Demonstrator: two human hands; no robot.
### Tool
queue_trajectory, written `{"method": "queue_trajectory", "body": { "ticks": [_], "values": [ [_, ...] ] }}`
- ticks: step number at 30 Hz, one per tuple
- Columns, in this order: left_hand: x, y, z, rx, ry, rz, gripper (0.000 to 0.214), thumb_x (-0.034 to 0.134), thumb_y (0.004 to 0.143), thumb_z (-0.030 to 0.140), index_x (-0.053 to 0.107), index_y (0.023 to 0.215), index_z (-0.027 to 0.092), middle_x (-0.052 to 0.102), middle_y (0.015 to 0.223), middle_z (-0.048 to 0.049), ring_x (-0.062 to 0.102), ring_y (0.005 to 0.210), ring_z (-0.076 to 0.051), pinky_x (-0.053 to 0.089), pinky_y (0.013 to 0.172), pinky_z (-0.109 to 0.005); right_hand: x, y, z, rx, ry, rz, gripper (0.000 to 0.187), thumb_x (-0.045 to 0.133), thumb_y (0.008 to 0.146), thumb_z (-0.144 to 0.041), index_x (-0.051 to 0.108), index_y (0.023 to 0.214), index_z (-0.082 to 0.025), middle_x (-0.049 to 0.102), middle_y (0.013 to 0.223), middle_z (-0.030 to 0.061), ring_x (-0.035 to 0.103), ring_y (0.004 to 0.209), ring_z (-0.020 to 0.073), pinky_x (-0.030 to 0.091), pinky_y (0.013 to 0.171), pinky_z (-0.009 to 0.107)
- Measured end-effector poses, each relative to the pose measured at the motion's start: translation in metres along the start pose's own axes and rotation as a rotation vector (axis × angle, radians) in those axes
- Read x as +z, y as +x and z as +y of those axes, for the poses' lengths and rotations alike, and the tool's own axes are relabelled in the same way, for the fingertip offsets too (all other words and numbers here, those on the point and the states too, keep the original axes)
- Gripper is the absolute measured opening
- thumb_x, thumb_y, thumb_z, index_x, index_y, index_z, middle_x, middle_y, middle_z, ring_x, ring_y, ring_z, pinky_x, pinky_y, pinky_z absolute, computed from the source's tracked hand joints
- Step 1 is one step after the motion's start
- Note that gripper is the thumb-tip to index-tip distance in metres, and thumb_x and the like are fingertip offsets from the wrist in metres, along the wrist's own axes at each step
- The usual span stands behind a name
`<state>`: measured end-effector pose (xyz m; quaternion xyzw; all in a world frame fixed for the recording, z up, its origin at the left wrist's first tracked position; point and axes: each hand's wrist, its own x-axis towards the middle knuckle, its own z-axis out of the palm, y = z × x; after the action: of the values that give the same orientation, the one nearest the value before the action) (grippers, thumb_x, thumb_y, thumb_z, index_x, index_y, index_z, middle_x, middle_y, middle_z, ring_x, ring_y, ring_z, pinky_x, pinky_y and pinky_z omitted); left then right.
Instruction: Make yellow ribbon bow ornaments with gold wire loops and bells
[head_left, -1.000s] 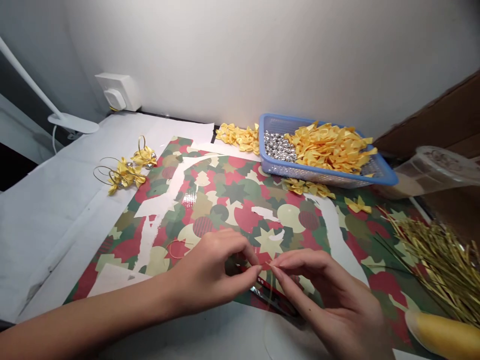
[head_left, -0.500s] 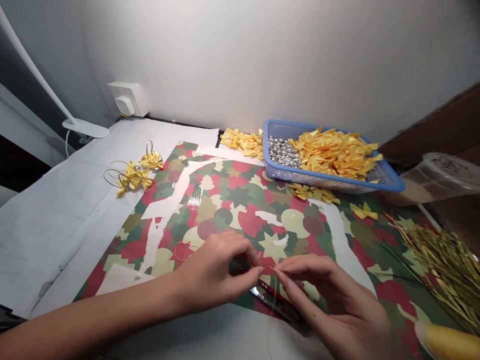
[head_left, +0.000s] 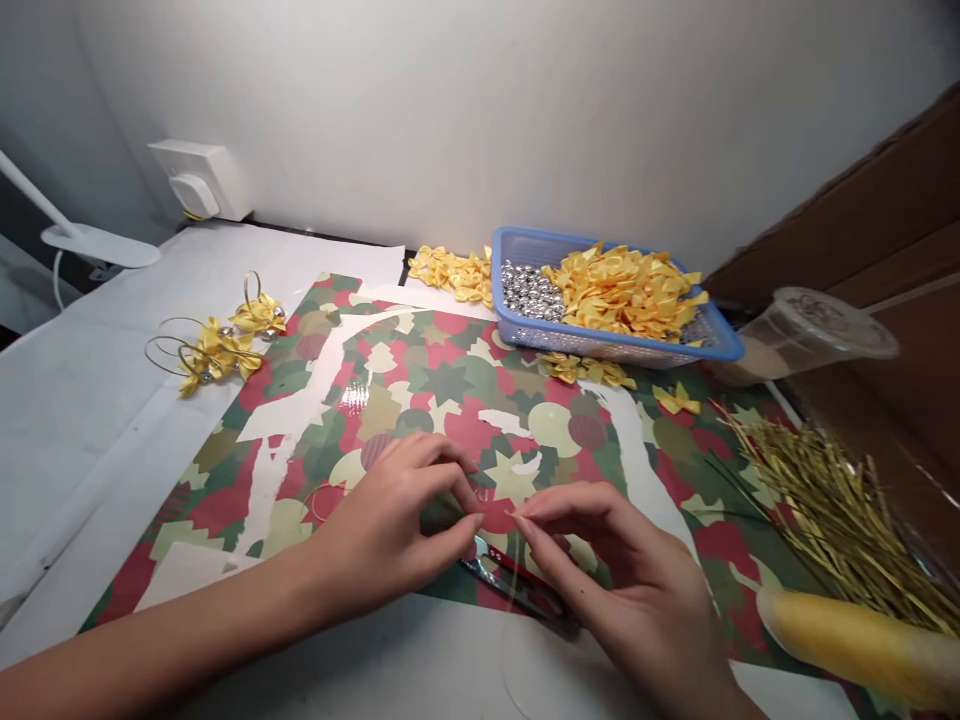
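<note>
My left hand (head_left: 397,525) and my right hand (head_left: 607,575) meet fingertip to fingertip low over the patterned red and green paper (head_left: 450,390). Each hand pinches an end of a thin gold wire (head_left: 501,515) that spans the small gap between them. A pair of small snips (head_left: 517,585) with red and black handles lies on the paper just under the right fingers. A loose loop of gold wire (head_left: 324,497) rests on the paper by my left wrist.
A blue basket (head_left: 622,345) of yellow bows and silver beads stands at the back. Loose bows (head_left: 454,272) lie beside it. Finished wire-and-bow pieces (head_left: 217,345) sit at left. Gold wire sticks (head_left: 832,510), a plastic cup (head_left: 806,335) and a yellow roll (head_left: 855,640) are at right.
The camera view shifted slightly, so the scene sits further left and up. Both hands stay pinched together on the wire with hardly any movement.
</note>
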<state>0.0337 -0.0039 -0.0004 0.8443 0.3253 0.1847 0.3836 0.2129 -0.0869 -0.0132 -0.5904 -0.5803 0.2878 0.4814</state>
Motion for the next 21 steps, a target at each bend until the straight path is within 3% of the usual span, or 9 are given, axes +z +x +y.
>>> {"method": "queue_trajectory", "body": {
  "ticks": [4, 10, 13, 18, 21],
  "values": [
    [-0.001, 0.001, 0.004, -0.017, -0.116, 0.004, 0.011, 0.056, 0.084, 0.018, 0.061, 0.074, 0.018, 0.065, 0.09, -0.0047, 0.059, 0.087, -0.018, 0.045, 0.078, -0.031, 0.0, 0.0, 0.0, 0.056, 0.038, 0.005, 0.004, 0.064, 0.083, -0.023, 0.064, 0.079, -0.022, 0.069, 0.074, 0.0013, 0.068, 0.064, 0.0151, 0.053, 0.047, 0.019],
    [-0.007, 0.001, 0.018, -0.189, -0.442, 0.052, 0.016, 0.059, 0.087, 0.029, 0.062, 0.076, 0.017, 0.066, 0.075, -0.0009, 0.061, 0.072, -0.014, 0.049, 0.066, -0.024, 0.001, 0.002, -0.004, 0.081, 0.125, 0.003, 0.005, 0.066, 0.082, -0.02, 0.064, 0.08, -0.025, 0.07, 0.072, -0.0015, 0.067, 0.061, 0.0124, 0.051, 0.044, 0.015],
    [-0.006, 0.001, 0.018, -0.087, -0.436, 0.117, 0.011, 0.062, 0.084, 0.021, 0.063, 0.074, 0.016, 0.067, 0.073, -0.0004, 0.063, 0.07, -0.012, 0.051, 0.067, -0.022, 0.001, 0.002, -0.007, 0.063, 0.166, 0.003, 0.009, 0.067, 0.08, -0.016, 0.064, 0.08, -0.025, 0.071, 0.073, -0.0023, 0.068, 0.06, 0.0111, 0.054, 0.048, 0.014],
    [-0.002, 0.002, 0.009, 0.209, -0.376, 0.133, 0.007, 0.065, 0.079, 0.008, 0.065, 0.078, 0.014, 0.072, 0.079, -0.0037, 0.067, 0.075, -0.013, 0.055, 0.07, -0.023, 0.002, 0.0, -0.009, 0.055, 0.227, -0.011, 0.01, 0.068, 0.078, -0.013, 0.064, 0.079, -0.023, 0.07, 0.072, -0.0014, 0.068, 0.062, 0.0119, 0.057, 0.053, 0.015],
    [-0.001, 0.002, 0.006, 0.251, -0.314, 0.133, 0.008, 0.065, 0.079, 0.007, 0.065, 0.077, 0.015, 0.073, 0.075, -0.003, 0.067, 0.072, -0.013, 0.054, 0.066, -0.022, 0.001, 0.0, -0.01, 0.09, 0.213, -0.03, 0.01, 0.068, 0.078, -0.014, 0.064, 0.08, -0.023, 0.07, 0.072, -0.0016, 0.068, 0.06, 0.0113, 0.056, 0.052, 0.015]
  ]
}}
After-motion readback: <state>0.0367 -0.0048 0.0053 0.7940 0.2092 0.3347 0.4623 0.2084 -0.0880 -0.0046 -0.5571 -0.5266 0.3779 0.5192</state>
